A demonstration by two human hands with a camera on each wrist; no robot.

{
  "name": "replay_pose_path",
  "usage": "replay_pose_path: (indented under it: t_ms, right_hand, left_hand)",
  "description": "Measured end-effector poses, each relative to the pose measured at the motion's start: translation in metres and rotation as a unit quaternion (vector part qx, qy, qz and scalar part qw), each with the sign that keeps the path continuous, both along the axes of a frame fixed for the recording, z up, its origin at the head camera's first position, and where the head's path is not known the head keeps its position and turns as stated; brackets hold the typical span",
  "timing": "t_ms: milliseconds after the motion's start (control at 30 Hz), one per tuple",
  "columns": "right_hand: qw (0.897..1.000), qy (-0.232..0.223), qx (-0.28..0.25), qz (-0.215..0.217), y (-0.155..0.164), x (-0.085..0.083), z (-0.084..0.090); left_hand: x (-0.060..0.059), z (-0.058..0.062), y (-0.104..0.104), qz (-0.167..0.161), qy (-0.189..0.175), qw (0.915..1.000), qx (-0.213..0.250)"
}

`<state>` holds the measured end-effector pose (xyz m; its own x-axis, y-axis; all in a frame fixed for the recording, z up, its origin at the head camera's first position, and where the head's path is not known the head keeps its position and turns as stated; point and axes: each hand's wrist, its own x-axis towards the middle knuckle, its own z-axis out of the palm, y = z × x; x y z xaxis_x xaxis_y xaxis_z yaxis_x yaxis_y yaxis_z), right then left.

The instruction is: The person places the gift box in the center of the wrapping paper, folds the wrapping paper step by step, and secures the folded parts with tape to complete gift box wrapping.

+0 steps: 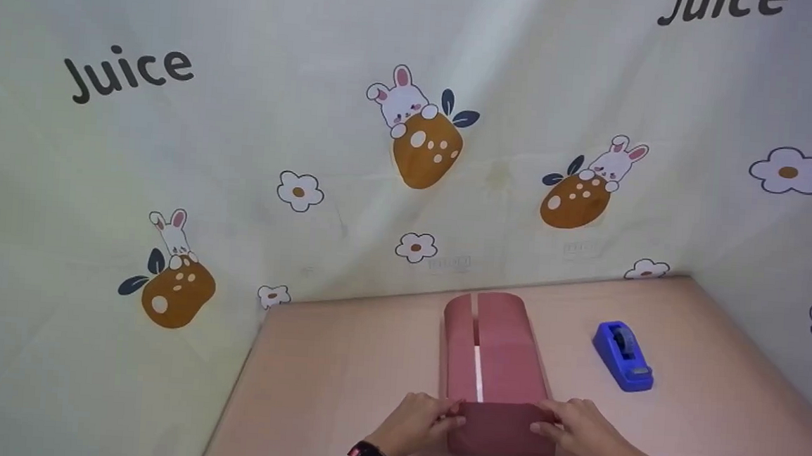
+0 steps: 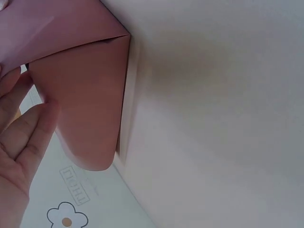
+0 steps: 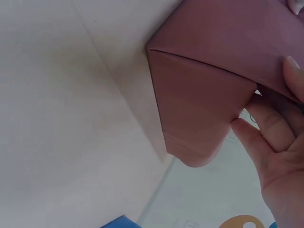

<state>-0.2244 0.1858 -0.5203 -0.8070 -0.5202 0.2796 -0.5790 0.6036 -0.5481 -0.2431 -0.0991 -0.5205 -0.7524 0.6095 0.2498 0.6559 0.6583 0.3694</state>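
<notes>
1. Wrapped parcel (image 1: 493, 360), one. It lies lengthwise on the pink table (image 1: 340, 379), near the middle, its far end rounded and its near end under both hands. It is covered in dusty-red paper with a pale seam running down the top.
2. Handling, by my judgement: the paper looks thin and smooth, so it should crease readily and may slide under dry fingers. The body beneath seems firm enough to hold its shape. It is likely light. Best taken at the two near corners, where the folded flap meets the sides.
3. Left hand (image 1: 417, 417), one. Its fingers pinch the near flap at the left corner, thumb against the paper.
4. Right hand (image 1: 580, 427), one. Its fingers pinch the same flap at the right corner.
5. Tape dispenser (image 1: 622, 355), one, blue. It stands to the right of the parcel, apart from it and touched by neither hand.
6. Wrist bands, two, dark, one on each arm.
7. Printed backdrop (image 1: 312, 145), with rabbits, flowers and the word "Juice".
</notes>
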Motion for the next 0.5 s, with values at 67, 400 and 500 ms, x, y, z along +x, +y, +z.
replay_pose_path:
  t_ms: [67,400,500]
  right_hand:
    - [1.0,0.017,-0.008,-0.005,0.0,0.0,-0.002]
    - [0.976,0.142,-0.102,-0.132,-0.012,0.001,-0.026]
    - [0.966,0.14,-0.128,-0.175,-0.017,0.003,-0.03]
  left_hand:
    - [-0.001,-0.001,0.0,-0.001,-0.008,0.9999,0.014]
    - [0.002,-0.012,0.004,0.049,0.088,0.9927,0.067]
    - [0.004,-0.015,0.005,0.079,0.094,0.9877,0.097]
